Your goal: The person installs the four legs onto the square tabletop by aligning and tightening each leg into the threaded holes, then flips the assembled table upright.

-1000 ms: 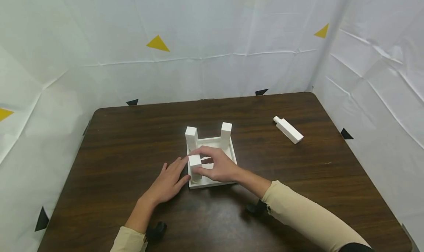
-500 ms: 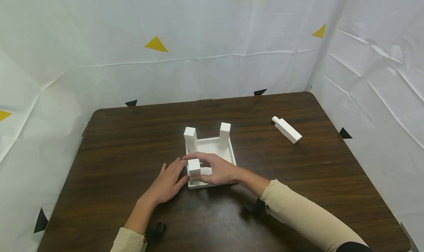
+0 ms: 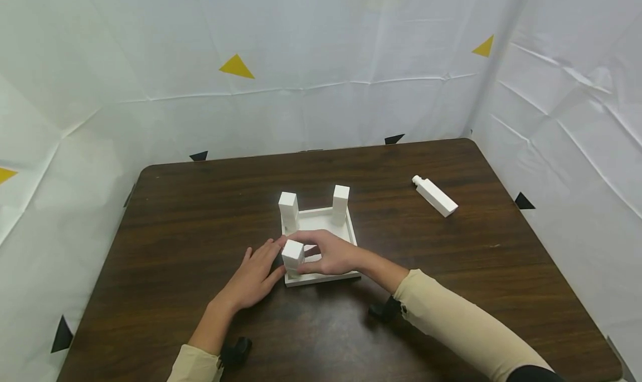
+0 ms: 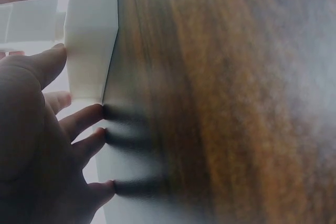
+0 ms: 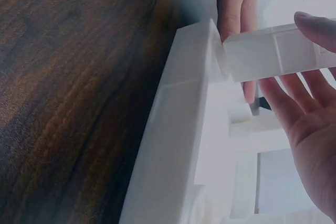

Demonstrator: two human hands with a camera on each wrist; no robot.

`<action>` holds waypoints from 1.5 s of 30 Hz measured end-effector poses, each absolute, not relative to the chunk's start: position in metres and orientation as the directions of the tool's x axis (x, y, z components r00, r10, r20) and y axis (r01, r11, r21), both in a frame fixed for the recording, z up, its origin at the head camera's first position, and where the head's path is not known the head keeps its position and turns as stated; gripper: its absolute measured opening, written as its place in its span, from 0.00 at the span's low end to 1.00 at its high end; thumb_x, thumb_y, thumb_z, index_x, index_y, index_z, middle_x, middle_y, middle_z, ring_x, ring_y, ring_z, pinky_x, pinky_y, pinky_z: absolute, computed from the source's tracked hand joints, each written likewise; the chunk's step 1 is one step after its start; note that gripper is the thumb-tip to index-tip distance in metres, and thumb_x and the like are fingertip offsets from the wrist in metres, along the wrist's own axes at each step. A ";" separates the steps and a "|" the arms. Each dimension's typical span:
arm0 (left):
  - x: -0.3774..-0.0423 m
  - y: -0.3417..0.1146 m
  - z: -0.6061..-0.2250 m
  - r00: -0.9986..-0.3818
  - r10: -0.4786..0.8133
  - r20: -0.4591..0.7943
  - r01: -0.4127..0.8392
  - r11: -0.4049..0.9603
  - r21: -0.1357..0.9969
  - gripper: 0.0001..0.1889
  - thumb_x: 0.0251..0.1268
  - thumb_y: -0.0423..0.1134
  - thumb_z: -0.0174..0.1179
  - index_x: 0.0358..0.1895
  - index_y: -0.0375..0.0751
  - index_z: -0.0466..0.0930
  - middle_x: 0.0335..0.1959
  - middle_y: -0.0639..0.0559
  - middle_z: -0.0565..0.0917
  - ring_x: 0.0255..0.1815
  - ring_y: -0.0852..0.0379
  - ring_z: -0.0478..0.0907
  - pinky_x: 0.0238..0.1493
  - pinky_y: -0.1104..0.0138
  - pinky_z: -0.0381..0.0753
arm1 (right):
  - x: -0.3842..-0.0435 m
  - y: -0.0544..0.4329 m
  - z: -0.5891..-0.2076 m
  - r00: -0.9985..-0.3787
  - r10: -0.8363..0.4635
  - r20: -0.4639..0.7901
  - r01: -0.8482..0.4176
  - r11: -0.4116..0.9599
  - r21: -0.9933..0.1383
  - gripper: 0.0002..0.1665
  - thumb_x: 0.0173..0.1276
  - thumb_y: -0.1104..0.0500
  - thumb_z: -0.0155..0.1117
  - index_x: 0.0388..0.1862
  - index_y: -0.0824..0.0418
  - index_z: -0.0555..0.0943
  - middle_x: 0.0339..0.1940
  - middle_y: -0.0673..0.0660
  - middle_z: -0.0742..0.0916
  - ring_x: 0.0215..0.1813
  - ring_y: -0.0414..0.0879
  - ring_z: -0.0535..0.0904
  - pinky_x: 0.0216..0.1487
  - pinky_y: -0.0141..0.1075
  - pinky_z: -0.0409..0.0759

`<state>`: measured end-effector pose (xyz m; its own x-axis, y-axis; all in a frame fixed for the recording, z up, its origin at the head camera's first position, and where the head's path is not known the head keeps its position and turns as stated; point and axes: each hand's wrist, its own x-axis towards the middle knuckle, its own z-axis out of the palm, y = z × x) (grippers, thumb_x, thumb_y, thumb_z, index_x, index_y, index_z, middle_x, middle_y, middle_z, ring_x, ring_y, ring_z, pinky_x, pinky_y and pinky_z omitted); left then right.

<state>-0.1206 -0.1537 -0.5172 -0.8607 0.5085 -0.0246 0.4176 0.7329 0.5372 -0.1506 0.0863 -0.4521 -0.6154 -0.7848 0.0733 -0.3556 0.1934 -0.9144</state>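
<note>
A white square frame-like panel (image 3: 323, 278) lies on the table with its raised rim up. Two white square table legs, one far left (image 3: 288, 206) and one far right (image 3: 340, 202), stand upright at its far corners. At the near left corner, my right hand (image 3: 337, 254) grips a third white leg (image 3: 293, 254) between thumb and fingers. That leg appears slightly turned against its lower section, and the right wrist view shows a seam (image 5: 277, 53) across it. My left hand (image 3: 254, 276) lies with extended fingers at the panel's left side, its thumb touching the near left corner.
A loose white leg (image 3: 436, 197) with a narrow, threaded-looking end lies at the right of the dark wood table (image 3: 210, 203). White sheets (image 3: 321, 64) with yellow and black triangles surround the table. Black wrist straps (image 3: 236, 351) hang below the sleeves.
My right hand loosened around the near left leg, shifted its fingers and took hold again. The leg's top has turned and sits slightly lower. My left hand has stayed put.
</note>
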 end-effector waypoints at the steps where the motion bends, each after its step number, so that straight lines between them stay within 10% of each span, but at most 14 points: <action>1: -0.121 -0.154 -0.517 -0.860 0.511 -0.020 0.421 0.730 0.538 0.36 0.75 0.55 0.50 0.80 0.56 0.46 0.78 0.53 0.55 0.79 0.49 0.48 0.70 0.36 0.41 | -0.150 0.085 -0.452 -0.633 -0.770 0.073 -0.350 0.202 -0.915 0.32 0.59 0.73 0.70 0.63 0.67 0.73 0.59 0.61 0.80 0.59 0.51 0.75 0.58 0.44 0.78; 19: -0.121 -0.154 -0.519 -0.855 0.518 0.004 0.436 0.716 0.546 0.35 0.77 0.57 0.45 0.80 0.50 0.47 0.78 0.51 0.57 0.78 0.47 0.49 0.69 0.34 0.42 | -0.144 0.077 -0.460 -0.734 -0.654 0.182 -0.419 0.226 -0.879 0.25 0.52 0.60 0.81 0.46 0.56 0.78 0.42 0.49 0.82 0.44 0.50 0.78 0.41 0.40 0.85; 33: -0.120 -0.153 -0.518 -0.860 0.510 -0.003 0.430 0.729 0.533 0.27 0.77 0.54 0.47 0.71 0.44 0.64 0.75 0.47 0.63 0.78 0.49 0.49 0.70 0.35 0.44 | -0.149 0.085 -0.458 -0.576 -0.805 0.141 -0.468 0.184 -0.864 0.39 0.62 0.69 0.68 0.72 0.61 0.67 0.72 0.53 0.72 0.71 0.41 0.66 0.66 0.41 0.71; 45: -0.120 -0.153 -0.516 -0.850 0.526 0.015 0.441 0.696 0.566 0.21 0.77 0.51 0.48 0.68 0.55 0.66 0.79 0.55 0.53 0.78 0.47 0.49 0.69 0.34 0.41 | -0.153 0.086 -0.457 -0.564 -0.825 0.043 -0.298 0.155 -0.942 0.33 0.62 0.72 0.68 0.67 0.67 0.71 0.62 0.60 0.80 0.64 0.43 0.75 0.64 0.44 0.72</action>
<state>-0.1199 -0.1530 -0.5163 -0.8502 0.5262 0.0145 0.4407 0.6965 0.5663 -0.1527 0.0864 -0.4571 -0.5635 -0.8250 0.0426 -0.2978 0.1548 -0.9420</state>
